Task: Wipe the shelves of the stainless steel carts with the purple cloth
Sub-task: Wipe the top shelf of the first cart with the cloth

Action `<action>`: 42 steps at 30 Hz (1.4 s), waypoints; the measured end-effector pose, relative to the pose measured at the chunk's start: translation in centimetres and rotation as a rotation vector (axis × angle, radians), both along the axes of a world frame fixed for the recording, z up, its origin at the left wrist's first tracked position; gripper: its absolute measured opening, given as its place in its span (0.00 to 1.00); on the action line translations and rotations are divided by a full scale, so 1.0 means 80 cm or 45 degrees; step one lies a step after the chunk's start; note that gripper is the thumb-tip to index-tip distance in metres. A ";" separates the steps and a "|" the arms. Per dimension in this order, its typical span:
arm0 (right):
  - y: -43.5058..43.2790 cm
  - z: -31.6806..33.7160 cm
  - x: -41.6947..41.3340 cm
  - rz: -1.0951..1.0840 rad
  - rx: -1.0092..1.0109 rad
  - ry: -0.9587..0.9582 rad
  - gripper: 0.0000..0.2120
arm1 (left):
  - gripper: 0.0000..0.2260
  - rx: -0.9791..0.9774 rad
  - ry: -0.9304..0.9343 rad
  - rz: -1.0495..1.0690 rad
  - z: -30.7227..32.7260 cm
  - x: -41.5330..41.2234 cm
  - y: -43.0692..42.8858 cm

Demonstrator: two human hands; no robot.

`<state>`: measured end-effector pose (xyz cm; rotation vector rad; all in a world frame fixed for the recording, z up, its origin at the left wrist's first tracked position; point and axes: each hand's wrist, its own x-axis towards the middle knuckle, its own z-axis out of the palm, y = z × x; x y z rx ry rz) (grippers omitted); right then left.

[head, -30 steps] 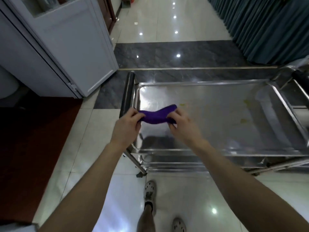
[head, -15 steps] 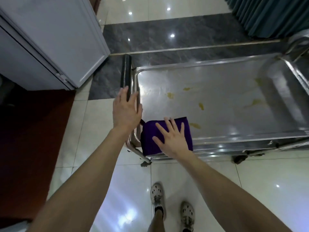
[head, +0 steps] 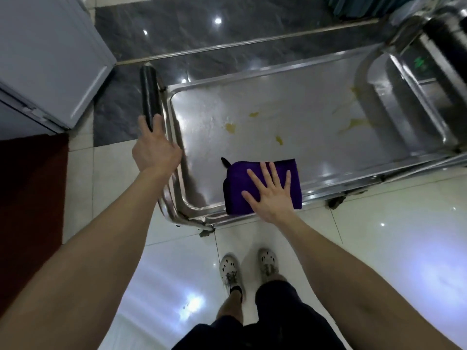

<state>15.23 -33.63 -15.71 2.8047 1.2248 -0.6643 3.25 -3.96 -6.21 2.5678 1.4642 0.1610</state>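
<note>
From the head camera I look down at the top shelf (head: 303, 102) of a stainless steel cart; my right grip (head: 269, 195) lies spread flat, fingers straight, palm pressing the purple cloth (head: 236, 188), holding nothing in a curl. The cloth sits folded on the shelf's 6 o'clock edge, its near side lapping over the rim. I judge the flat palm is there to spread pressure for a broad stroke. My left grip (head: 156, 152) is wrapped round the near end of the black handle (head: 149, 94) at the cart's 9 o'clock end, probably to keep the wheeled cart from rolling under the push. Yellow stains (head: 230, 127) lie at 12 to 2 o'clock of the cloth, apart from it, so the wiping looks barely begun.

The shelf is glossy and rimmed; a second steel cart (head: 429, 59) touches or stands just beside it at 3 o'clock. The pale floor tiles (head: 379, 236) shine; a dark marble band (head: 202, 29) runs at 12 o'clock, a white cabinet (head: 50, 59) stands at 10 o'clock, and a red mat (head: 30, 198) lies at 9 o'clock.
</note>
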 end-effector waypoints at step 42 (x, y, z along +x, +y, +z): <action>0.128 -0.047 -0.011 0.550 0.286 -0.070 0.38 | 0.23 -0.112 -0.392 0.086 0.018 0.026 -0.016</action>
